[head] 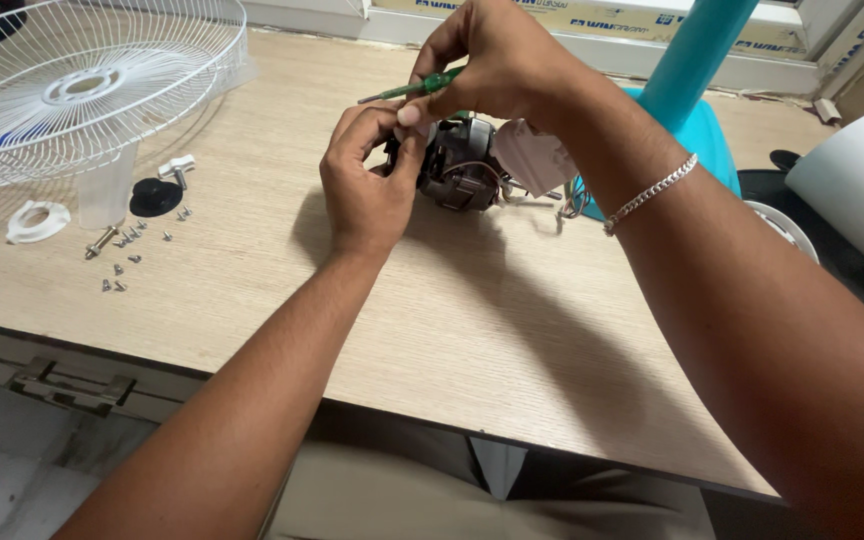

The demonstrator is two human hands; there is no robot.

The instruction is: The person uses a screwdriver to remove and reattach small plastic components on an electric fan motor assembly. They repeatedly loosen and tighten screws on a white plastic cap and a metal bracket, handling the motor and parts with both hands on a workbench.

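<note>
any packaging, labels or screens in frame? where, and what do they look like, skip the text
Cardboard box: long, flat, against the wall at the far table edge, behind the right hand; tan face with blue print, white borders.
No screens or signs visible; no label visible on the motor.

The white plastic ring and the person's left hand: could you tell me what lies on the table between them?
In the head view, between the white ring and the left hand lie a black disc, a white knob and loose screws.

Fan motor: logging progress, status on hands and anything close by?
Right hand grips green screwdriver. Left hand steadies fan motor. Loose screws and fan guard sit off left, apart.
</note>
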